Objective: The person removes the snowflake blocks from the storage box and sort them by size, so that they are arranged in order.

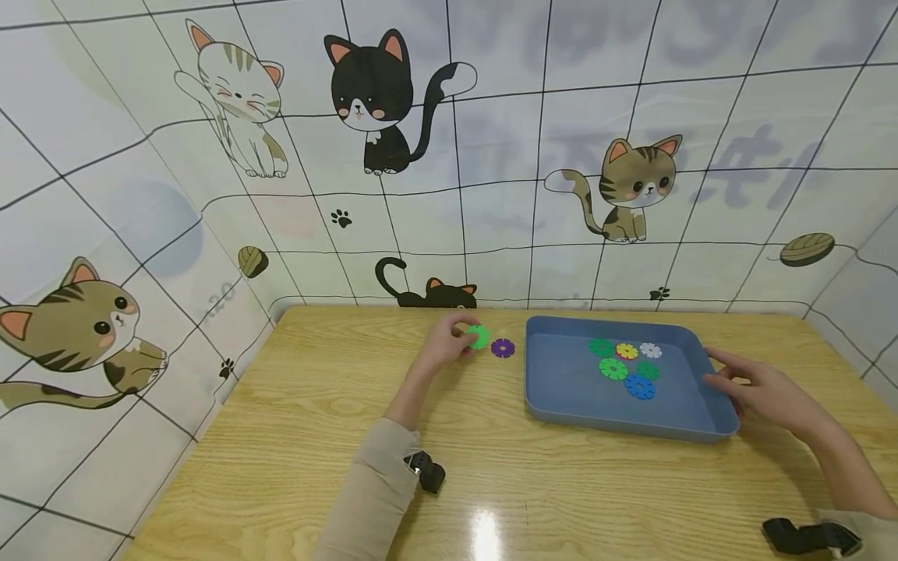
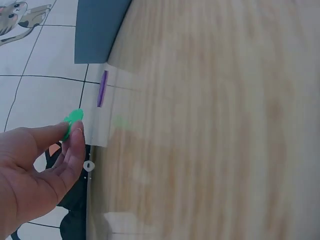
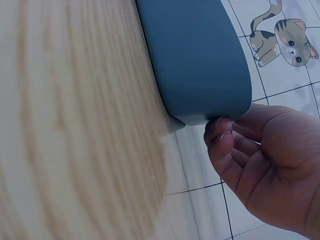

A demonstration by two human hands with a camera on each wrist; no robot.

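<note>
Near the back edge of the table, my left hand (image 1: 445, 343) pinches a bright green notched plastic disc (image 1: 479, 336) between thumb and fingertips. The left wrist view has the same green disc (image 2: 75, 116) seen almost from its side. Just right of it lies a purple notched disc (image 1: 503, 348). The blue-grey tray (image 1: 568, 393) sits flat on the table to the right. My right hand (image 1: 768, 396) grips the tray's right wall, thumb over the rim and fingers curled against the outside. Inside the tray are several discs, among them a light green disc (image 1: 613, 368) and a blue disc (image 1: 640, 386).
Also in the tray lie a yellow disc (image 1: 627, 351), a white disc (image 1: 650, 351) and two darker green ones. The wooden table (image 1: 295, 452) meets a tiled-pattern wall covering (image 1: 498, 226) with cartoon cats at the back and sides.
</note>
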